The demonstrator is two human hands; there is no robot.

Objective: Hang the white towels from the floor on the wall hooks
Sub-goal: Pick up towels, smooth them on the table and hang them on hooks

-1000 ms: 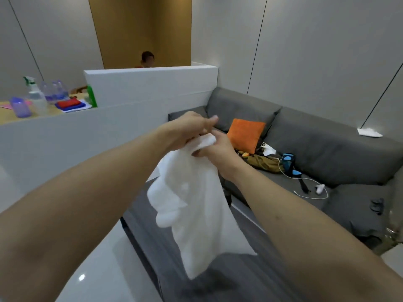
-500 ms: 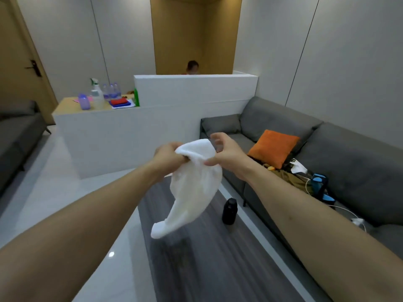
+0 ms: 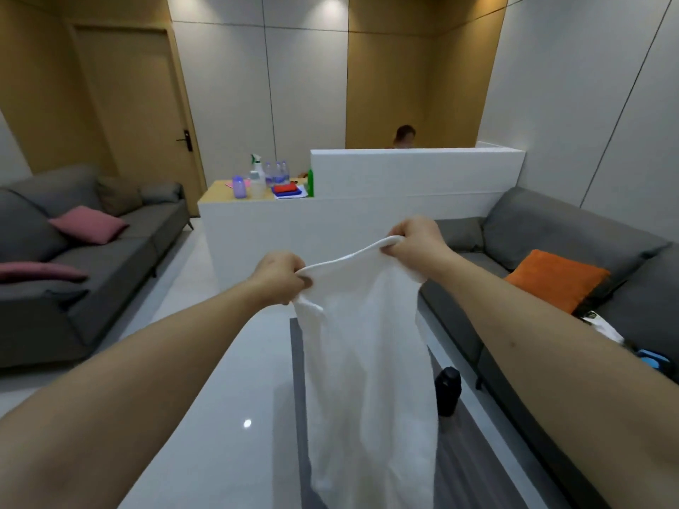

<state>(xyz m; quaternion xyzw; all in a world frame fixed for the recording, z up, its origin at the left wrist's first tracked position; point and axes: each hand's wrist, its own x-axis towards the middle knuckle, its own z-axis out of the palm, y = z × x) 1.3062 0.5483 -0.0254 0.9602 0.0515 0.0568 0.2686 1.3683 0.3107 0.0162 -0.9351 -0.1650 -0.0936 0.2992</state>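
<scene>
A white towel (image 3: 367, 380) hangs in front of me, stretched along its top edge between both hands. My left hand (image 3: 279, 277) grips the towel's left upper corner in a fist. My right hand (image 3: 415, 242) grips the right upper corner, a little higher and farther away. The cloth falls straight down past the bottom of the view. No wall hooks are in view.
A grey sofa (image 3: 92, 259) with pink cushions stands at left, another grey sofa (image 3: 551, 229) with an orange cushion (image 3: 554, 279) at right. A white counter (image 3: 330, 218) with bottles stands ahead, a person behind it. A black bottle (image 3: 448, 394) stands on the dark rug.
My hands have moved apart, spreading the bunched towel so it hangs flat. My view has turned left, bringing the left sofa and the door into sight.
</scene>
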